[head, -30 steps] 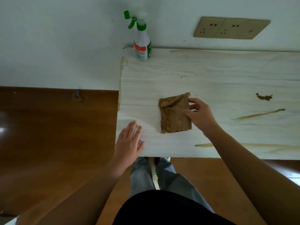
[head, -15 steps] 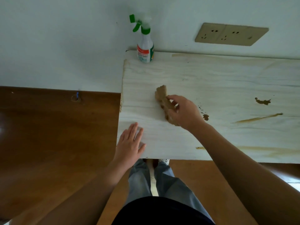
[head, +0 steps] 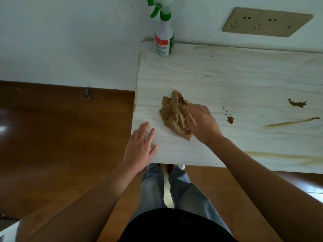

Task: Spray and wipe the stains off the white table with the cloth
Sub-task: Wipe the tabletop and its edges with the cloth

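Note:
The white table (head: 227, 77) carries brown stains: a small blob with dots (head: 230, 119), a darker smear (head: 297, 103) and a long streak (head: 290, 122) to the right. A crumpled brown cloth (head: 174, 114) lies on the table's left part. My right hand (head: 203, 124) presses on the cloth's right side, fingers over it. My left hand (head: 141, 145) rests flat on the table's near left corner, fingers apart, holding nothing. A spray bottle (head: 164, 37) with a green trigger stands at the table's far left corner against the wall.
A beige double wall socket (head: 265, 21) sits above the table's far edge. Faint brown streaks run along the far edge (head: 227, 48) and the near right edge (head: 283, 156). Wooden floor (head: 61, 137) lies to the left, and my legs (head: 174, 189) stand below the near edge.
My right hand has bunched the flat cloth up and dragged it left and toward me, uncovering the small blob and dots. My left hand has stayed in place.

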